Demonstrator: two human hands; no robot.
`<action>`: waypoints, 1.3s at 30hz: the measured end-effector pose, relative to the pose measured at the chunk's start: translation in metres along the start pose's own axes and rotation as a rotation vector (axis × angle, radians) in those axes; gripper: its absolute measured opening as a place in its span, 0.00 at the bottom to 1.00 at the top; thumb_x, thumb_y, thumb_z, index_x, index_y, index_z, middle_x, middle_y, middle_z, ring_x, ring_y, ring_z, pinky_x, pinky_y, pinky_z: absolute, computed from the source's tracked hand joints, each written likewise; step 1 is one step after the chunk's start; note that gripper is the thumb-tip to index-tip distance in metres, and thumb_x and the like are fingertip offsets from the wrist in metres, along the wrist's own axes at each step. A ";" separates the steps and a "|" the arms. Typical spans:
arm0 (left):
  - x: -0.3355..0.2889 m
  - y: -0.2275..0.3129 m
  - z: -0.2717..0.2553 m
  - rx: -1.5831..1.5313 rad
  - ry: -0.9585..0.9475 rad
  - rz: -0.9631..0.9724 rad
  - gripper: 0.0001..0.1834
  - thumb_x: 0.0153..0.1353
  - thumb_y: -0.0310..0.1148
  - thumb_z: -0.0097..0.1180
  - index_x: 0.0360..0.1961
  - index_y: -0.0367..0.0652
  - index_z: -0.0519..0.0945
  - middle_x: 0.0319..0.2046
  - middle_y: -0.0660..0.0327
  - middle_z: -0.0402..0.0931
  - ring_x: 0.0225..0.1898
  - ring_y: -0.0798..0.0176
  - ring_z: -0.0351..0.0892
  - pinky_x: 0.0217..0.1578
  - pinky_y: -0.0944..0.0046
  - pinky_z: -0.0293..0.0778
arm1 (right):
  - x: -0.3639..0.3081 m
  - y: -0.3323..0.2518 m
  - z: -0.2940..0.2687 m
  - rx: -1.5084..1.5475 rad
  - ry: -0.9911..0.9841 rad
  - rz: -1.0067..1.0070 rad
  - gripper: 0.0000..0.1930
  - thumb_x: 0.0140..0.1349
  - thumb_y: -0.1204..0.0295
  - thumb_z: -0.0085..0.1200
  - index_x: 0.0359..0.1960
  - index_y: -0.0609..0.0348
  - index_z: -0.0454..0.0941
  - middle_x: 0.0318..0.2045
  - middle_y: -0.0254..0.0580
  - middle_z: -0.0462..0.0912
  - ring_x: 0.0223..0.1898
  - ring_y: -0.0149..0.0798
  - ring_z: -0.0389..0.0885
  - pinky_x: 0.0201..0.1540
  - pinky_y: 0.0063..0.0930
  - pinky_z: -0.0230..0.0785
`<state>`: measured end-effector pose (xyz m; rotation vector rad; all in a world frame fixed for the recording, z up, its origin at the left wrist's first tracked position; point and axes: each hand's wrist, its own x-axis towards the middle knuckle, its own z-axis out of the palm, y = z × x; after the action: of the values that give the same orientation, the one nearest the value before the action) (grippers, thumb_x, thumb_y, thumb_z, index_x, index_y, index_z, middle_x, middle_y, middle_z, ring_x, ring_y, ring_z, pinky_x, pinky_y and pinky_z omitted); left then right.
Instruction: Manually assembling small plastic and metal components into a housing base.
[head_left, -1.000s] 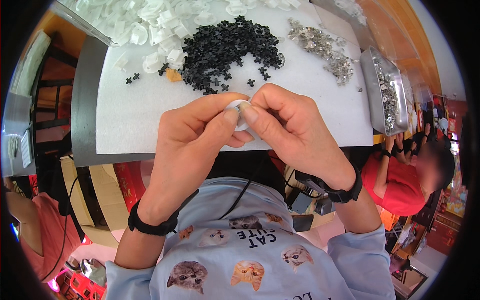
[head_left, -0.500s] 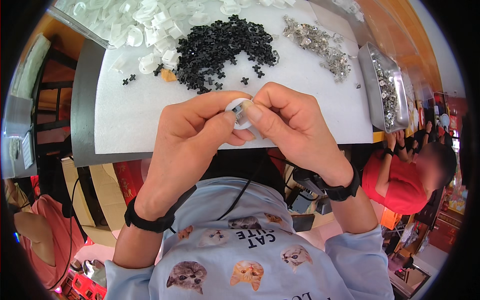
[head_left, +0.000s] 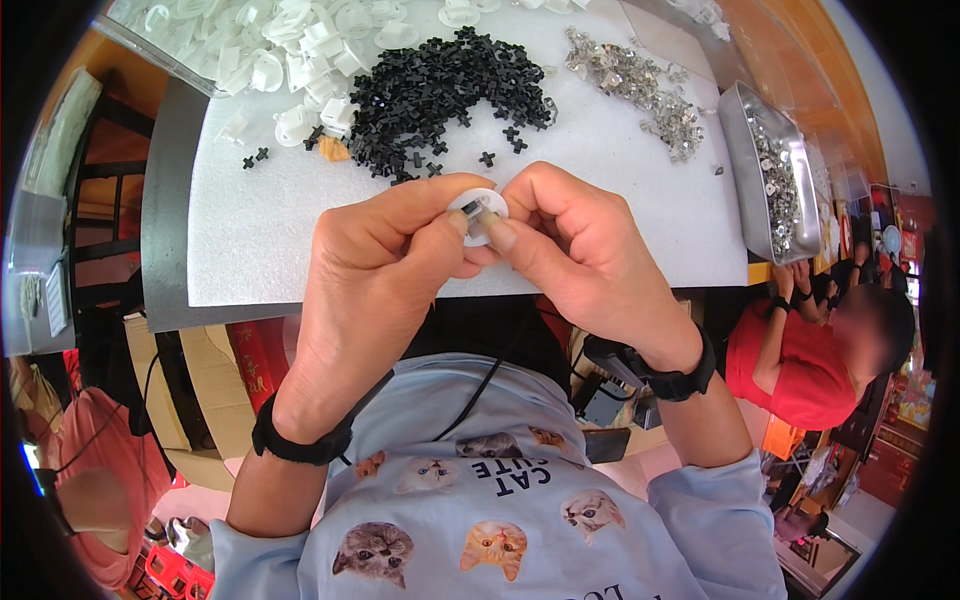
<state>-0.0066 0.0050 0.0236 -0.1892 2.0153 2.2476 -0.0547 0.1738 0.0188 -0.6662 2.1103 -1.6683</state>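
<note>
Between both hands, above the table's near edge, is a small round white plastic part (head_left: 484, 198) with a metal-looking piece in its middle. My left hand (head_left: 385, 250) is closed on its left side, thumb on the face and fingers behind. From the right, my right hand (head_left: 570, 240) pinches it too, its thumb pressing near the middle piece. Fingertips cover much of the part. Beyond the hands lies a heap of black cross-shaped plastic pieces (head_left: 440, 90). White plastic parts (head_left: 300, 60) are piled at the far left, and small metal pieces (head_left: 650, 95) lie scattered at the far right.
A metal tray (head_left: 745, 180) of small metal parts stands along the table's right side. White foam sheet (head_left: 260, 240) covers the tabletop. A small tan scrap (head_left: 333, 149) lies by the black heap. Another person in red (head_left: 800, 355) is at the right, one in pink at the left.
Both hands have shifted slightly left with the white part, which is turned a little. My right thumb has moved lower on its face. The person in pink at the left has moved.
</note>
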 end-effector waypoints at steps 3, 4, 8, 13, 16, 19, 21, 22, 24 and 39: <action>-0.001 0.001 0.003 0.025 0.046 0.004 0.13 0.63 0.25 0.48 0.44 0.32 0.81 0.33 0.59 0.81 0.31 0.72 0.79 0.35 0.73 0.76 | 0.000 0.001 0.001 0.004 0.003 0.007 0.10 0.62 0.74 0.52 0.25 0.61 0.67 0.15 0.31 0.68 0.17 0.23 0.62 0.19 0.21 0.55; -0.001 0.000 0.002 0.020 0.036 0.005 0.13 0.63 0.25 0.48 0.44 0.32 0.81 0.32 0.59 0.81 0.31 0.72 0.79 0.36 0.72 0.76 | 0.000 0.001 0.001 0.004 0.003 0.006 0.10 0.62 0.74 0.52 0.25 0.61 0.67 0.15 0.31 0.68 0.17 0.23 0.62 0.19 0.21 0.55; -0.002 -0.001 0.001 -0.016 0.033 -0.001 0.13 0.63 0.25 0.48 0.44 0.32 0.80 0.31 0.58 0.81 0.31 0.72 0.79 0.36 0.72 0.77 | 0.000 0.001 0.001 -0.042 0.000 -0.007 0.10 0.61 0.74 0.53 0.25 0.61 0.67 0.14 0.32 0.68 0.16 0.24 0.62 0.18 0.22 0.55; -0.002 -0.001 0.000 -0.015 0.013 0.001 0.13 0.63 0.25 0.48 0.44 0.32 0.80 0.32 0.58 0.81 0.32 0.72 0.79 0.36 0.72 0.77 | -0.001 0.002 0.002 -0.070 0.017 -0.028 0.10 0.61 0.74 0.53 0.24 0.61 0.66 0.14 0.32 0.68 0.16 0.24 0.62 0.18 0.22 0.55; 0.000 -0.001 -0.001 -0.049 -0.029 0.026 0.12 0.64 0.26 0.49 0.43 0.32 0.80 0.32 0.59 0.80 0.32 0.72 0.78 0.36 0.72 0.76 | -0.001 0.000 0.002 -0.025 0.012 0.001 0.10 0.61 0.75 0.53 0.24 0.61 0.66 0.14 0.32 0.68 0.16 0.24 0.62 0.18 0.22 0.55; 0.001 -0.003 -0.001 -0.030 -0.041 0.046 0.11 0.65 0.27 0.49 0.42 0.32 0.80 0.32 0.60 0.80 0.31 0.73 0.77 0.35 0.72 0.75 | -0.001 0.001 0.002 -0.024 0.008 0.000 0.09 0.60 0.75 0.53 0.24 0.61 0.67 0.14 0.32 0.68 0.16 0.25 0.63 0.18 0.22 0.55; 0.002 -0.005 0.000 -0.006 -0.032 0.048 0.11 0.65 0.28 0.49 0.42 0.32 0.80 0.32 0.61 0.79 0.30 0.74 0.76 0.34 0.72 0.75 | 0.000 0.001 0.002 -0.075 0.010 -0.010 0.09 0.60 0.75 0.53 0.24 0.61 0.67 0.14 0.32 0.69 0.16 0.25 0.63 0.19 0.22 0.56; 0.002 -0.006 0.001 -0.011 -0.018 0.055 0.11 0.65 0.27 0.49 0.41 0.33 0.80 0.32 0.61 0.79 0.30 0.74 0.75 0.33 0.72 0.74 | 0.001 0.001 0.002 -0.075 0.011 -0.012 0.09 0.60 0.75 0.53 0.24 0.61 0.67 0.14 0.32 0.69 0.16 0.25 0.63 0.19 0.22 0.56; 0.002 -0.007 0.001 -0.014 -0.004 0.061 0.10 0.65 0.27 0.49 0.41 0.33 0.80 0.31 0.62 0.79 0.29 0.74 0.75 0.33 0.72 0.74 | 0.002 0.002 0.004 -0.073 0.017 -0.050 0.09 0.59 0.74 0.53 0.24 0.61 0.68 0.14 0.32 0.70 0.16 0.25 0.65 0.19 0.22 0.57; -0.002 -0.009 -0.001 -0.045 -0.027 0.080 0.13 0.61 0.23 0.47 0.44 0.32 0.80 0.31 0.61 0.79 0.31 0.72 0.76 0.34 0.72 0.74 | -0.004 0.002 0.003 0.050 0.007 0.027 0.09 0.61 0.74 0.53 0.25 0.60 0.68 0.16 0.26 0.67 0.20 0.21 0.60 0.20 0.19 0.54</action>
<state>-0.0033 0.0046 0.0153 -0.0832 1.9949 2.3311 -0.0504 0.1740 0.0159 -0.6145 2.0660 -1.7054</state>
